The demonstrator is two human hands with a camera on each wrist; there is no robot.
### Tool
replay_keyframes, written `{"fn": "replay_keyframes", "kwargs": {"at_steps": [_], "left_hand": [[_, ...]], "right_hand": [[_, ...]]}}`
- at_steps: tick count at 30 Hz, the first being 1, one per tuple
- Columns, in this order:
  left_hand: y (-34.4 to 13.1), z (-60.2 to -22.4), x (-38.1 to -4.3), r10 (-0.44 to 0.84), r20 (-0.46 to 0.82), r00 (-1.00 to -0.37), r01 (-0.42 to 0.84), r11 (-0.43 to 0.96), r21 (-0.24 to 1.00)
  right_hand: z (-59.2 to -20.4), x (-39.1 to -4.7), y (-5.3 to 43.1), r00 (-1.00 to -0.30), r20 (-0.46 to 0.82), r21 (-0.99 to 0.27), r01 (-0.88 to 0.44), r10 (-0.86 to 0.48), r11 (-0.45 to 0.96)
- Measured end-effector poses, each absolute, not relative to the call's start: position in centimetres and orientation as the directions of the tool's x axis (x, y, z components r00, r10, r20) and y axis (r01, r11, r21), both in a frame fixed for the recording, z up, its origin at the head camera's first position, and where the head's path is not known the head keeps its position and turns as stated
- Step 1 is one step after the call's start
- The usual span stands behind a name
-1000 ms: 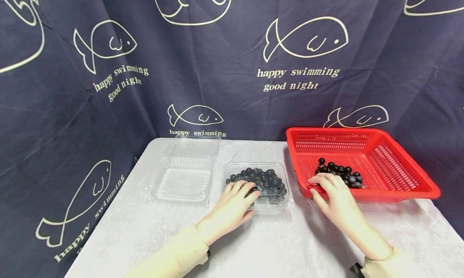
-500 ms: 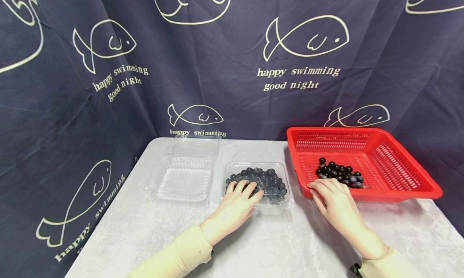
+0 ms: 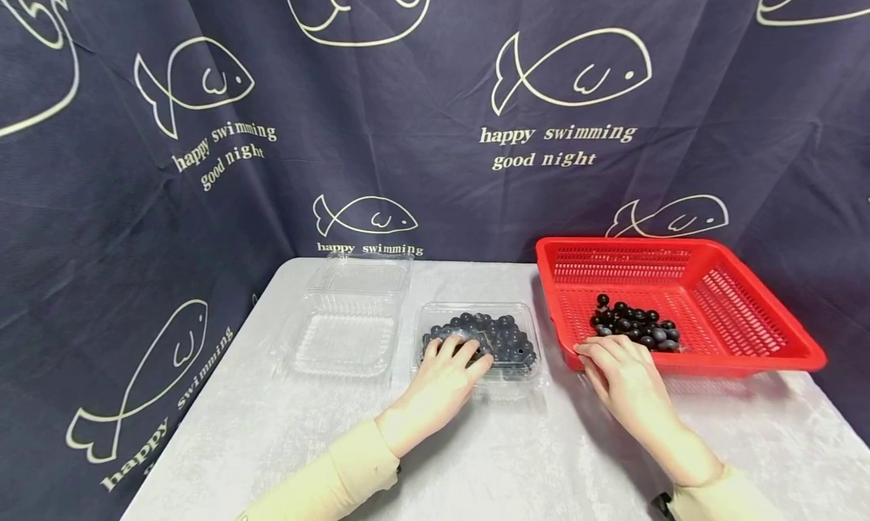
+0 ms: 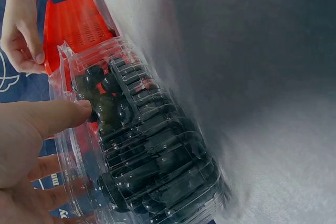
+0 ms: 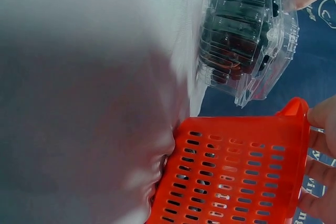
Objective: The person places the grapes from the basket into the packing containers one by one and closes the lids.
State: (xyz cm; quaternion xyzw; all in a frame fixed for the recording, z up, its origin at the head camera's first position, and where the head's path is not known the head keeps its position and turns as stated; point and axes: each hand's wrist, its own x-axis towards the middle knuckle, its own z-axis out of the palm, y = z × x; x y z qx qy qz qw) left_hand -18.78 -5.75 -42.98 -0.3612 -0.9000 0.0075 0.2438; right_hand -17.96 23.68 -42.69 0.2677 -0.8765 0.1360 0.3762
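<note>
A clear plastic clamshell box (image 3: 526, 313) stands mid-table with its lid down over dark grapes (image 3: 506, 340). My left hand (image 3: 442, 381) rests on its front left part, fingers spread over the lid. In the left wrist view the thumb (image 4: 68, 116) touches the box near its front edge. To the right, my right hand (image 3: 628, 377) holds the front left rim of a red plastic basket (image 3: 748, 366). Its fingers (image 5: 317, 169) reach over the rim in the right wrist view. Inside the basket lies a small bunch of dark grapes (image 3: 635, 325).
A second clear clamshell box (image 3: 347, 343), its lid (image 3: 360, 273) folded back, stands on the left of the pale table (image 3: 272, 430). Dark cloth (image 3: 435, 128) with fish drawings hangs close behind and along the left side.
My left thumb has come up from the box's front side to its top. The right fingers have drawn back slightly from inside the basket onto its rim.
</note>
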Motion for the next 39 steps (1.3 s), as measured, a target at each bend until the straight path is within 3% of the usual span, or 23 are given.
{"fn": "replay_keyframes", "kwargs": {"at_steps": [10,19,26,39], "left_hand": [[-5.6,-43.1,-19.6,0.652,0.440,-0.617,0.646,0.739,-0.188],[-5.4,-43.4,-21.0,0.639,0.464,-0.614,0.637,0.748,-0.187],[-5.2,-43.3,-22.0,0.629,0.461,-0.626,0.630,0.757,-0.176],[-4.7,-43.0,-23.6,0.607,0.442,-0.660,0.611,0.776,-0.154]], "right_hand": [[-43.1,-17.9,23.9,-0.600,0.711,-0.044,-0.557,-0.365,0.830],[-43.0,-18.0,23.8,-0.564,0.741,-0.030,-0.572,-0.366,0.820],[-42.5,-18.0,23.7,-0.588,0.716,-0.037,-0.569,-0.376,0.821],[-42.7,-18.0,23.7,-0.566,0.689,0.078,-0.563,-0.453,0.823]]}}
